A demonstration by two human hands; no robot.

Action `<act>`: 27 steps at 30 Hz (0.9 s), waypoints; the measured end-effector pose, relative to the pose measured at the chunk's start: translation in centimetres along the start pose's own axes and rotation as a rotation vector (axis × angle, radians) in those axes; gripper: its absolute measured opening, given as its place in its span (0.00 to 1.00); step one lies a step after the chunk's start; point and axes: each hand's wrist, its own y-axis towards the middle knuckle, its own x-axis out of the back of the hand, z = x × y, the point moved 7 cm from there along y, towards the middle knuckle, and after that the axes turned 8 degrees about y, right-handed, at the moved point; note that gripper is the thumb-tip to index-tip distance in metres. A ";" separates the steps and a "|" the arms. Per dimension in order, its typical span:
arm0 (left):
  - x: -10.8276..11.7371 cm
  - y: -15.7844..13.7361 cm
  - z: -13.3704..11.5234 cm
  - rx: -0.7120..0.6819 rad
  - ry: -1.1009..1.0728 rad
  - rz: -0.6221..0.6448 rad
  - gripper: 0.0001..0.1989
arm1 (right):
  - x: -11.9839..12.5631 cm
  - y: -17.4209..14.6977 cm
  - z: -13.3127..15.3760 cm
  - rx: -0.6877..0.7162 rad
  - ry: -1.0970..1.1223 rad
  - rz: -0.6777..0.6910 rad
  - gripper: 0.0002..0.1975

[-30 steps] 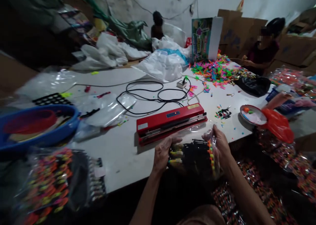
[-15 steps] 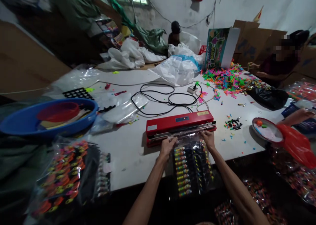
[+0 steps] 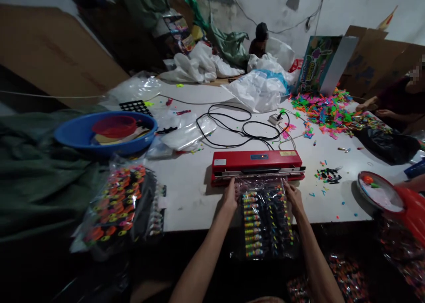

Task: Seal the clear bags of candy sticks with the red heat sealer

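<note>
A clear plastic bag [image 3: 267,223] hangs over the table's front edge, with rows of small yellow-capped and dark pieces inside. My left hand [image 3: 230,196] is closed on its upper left side. On the upper right side, my right hand [image 3: 294,197] pinches the plastic. Between the hands, the bag's top edge meets the front of a red bag sealer [image 3: 239,158], along its metal and black bar. An orange light glows on the sealer's panel. How far the plastic reaches under the bar is hidden.
Left are a filled bag [image 3: 116,205] and a blue basin [image 3: 75,137]. Black cable [image 3: 245,137] loops behind the sealer. Colourful plastic pieces [image 3: 322,110] lie heaped at the back right, near another person [image 3: 403,99]. A bowl [image 3: 378,194] stands at the right.
The view has swung left, so everything sits further right in it. My hands have shifted from the bag's top edge near the bar to its upper sides, still gripping it.
</note>
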 end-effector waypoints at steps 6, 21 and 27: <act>1.1 -2.4 -0.9 -0.125 0.025 0.024 0.14 | -0.4 1.4 1.4 0.167 -0.054 -0.078 0.20; 1.4 -2.0 -1.7 -0.146 -0.358 -0.142 0.14 | -5.2 -0.3 11.5 0.527 -1.072 -0.080 0.17; 5.5 -5.6 -3.8 -0.486 0.097 -0.437 0.10 | -12.6 0.3 10.5 0.518 -1.263 0.616 0.19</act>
